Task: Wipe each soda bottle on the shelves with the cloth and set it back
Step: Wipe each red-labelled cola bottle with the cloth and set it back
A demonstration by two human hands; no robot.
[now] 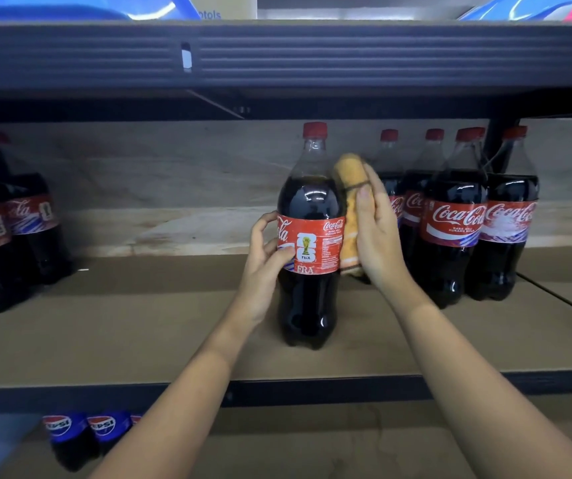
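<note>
A large Coca-Cola bottle [308, 236] with a red cap and red label stands upright on the middle shelf [139, 340]. My left hand [265, 257] grips its left side at the label, thumb on the front. My right hand [376, 229] presses an orange cloth [348, 202] flat against the bottle's right side, fingers straight up along it. Several more Coca-Cola bottles [450, 223] stand in a group just right of my right hand. Two others [4, 236] stand at the far left of the same shelf.
A dark shelf beam [277, 60] runs overhead, close above the bottle caps. On the lower shelf at left sit Pepsi bottles [84, 426] with blue labels. A dark upright post [498, 146] stands behind the right group. Bare shelf board lies between the left bottles and the held one.
</note>
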